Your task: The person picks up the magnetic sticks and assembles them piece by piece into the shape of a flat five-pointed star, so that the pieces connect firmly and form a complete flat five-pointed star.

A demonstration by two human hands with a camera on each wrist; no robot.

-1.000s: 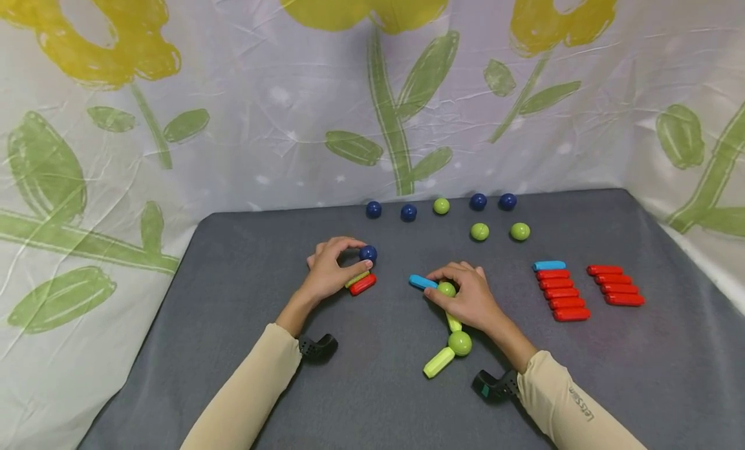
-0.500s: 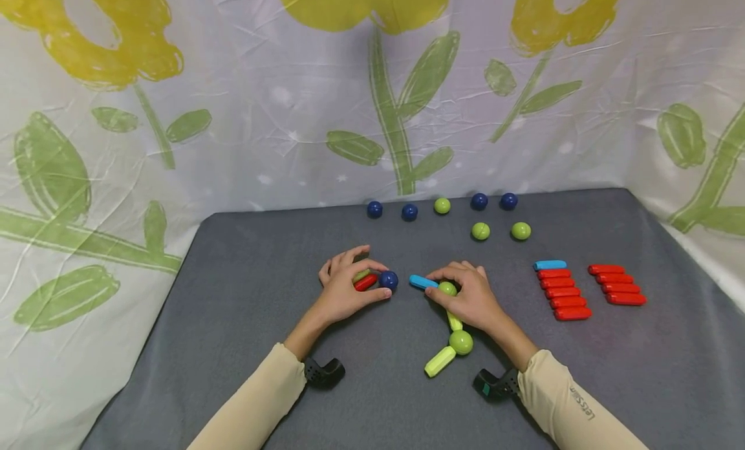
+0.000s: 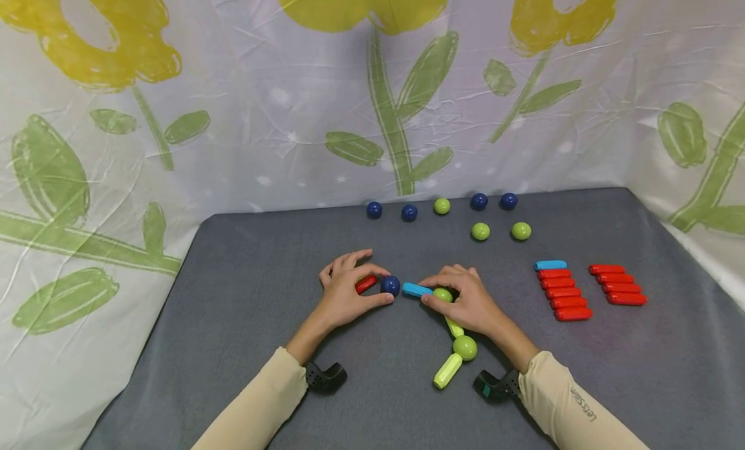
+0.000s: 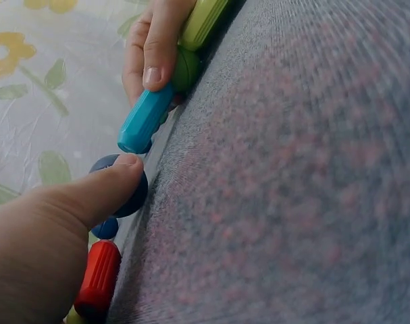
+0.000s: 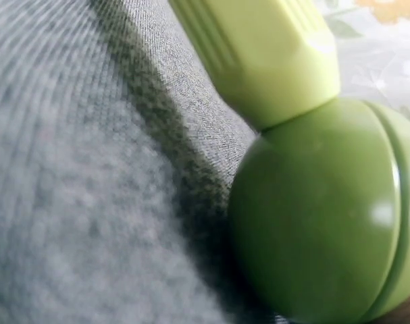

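Note:
My left hand (image 3: pixel 351 293) pinches a dark blue ball (image 3: pixel 390 286) between thumb and fingers. Behind that thumb, within the curve of the hand, lies a red rod (image 3: pixel 366 284). My right hand (image 3: pixel 468 298) grips a chain of toy rods and balls where a light blue rod (image 3: pixel 417 290) joins a green ball (image 3: pixel 443 295). The blue rod's free end points at the dark blue ball, a narrow gap away. Down the chain come a yellow-green rod (image 3: pixel 454 327), a second green ball (image 5: pixel 313 216) and another yellow-green rod (image 3: pixel 447 371), resting on the cloth.
Blue balls (image 3: pixel 409 213) and green balls (image 3: pixel 480 231) stand along the back of the grey tabletop (image 3: pixel 262 262). On the right are two stacks of red rods (image 3: pixel 564 302), one topped by a light blue rod (image 3: pixel 550 265). A flower-printed sheet (image 3: pixel 233 114) hangs behind.
My left hand carried the dark blue ball right and nearer, toward the blue rod. My right hand shifted slightly left and nearer, and the chain's lower end swung a little to the right.

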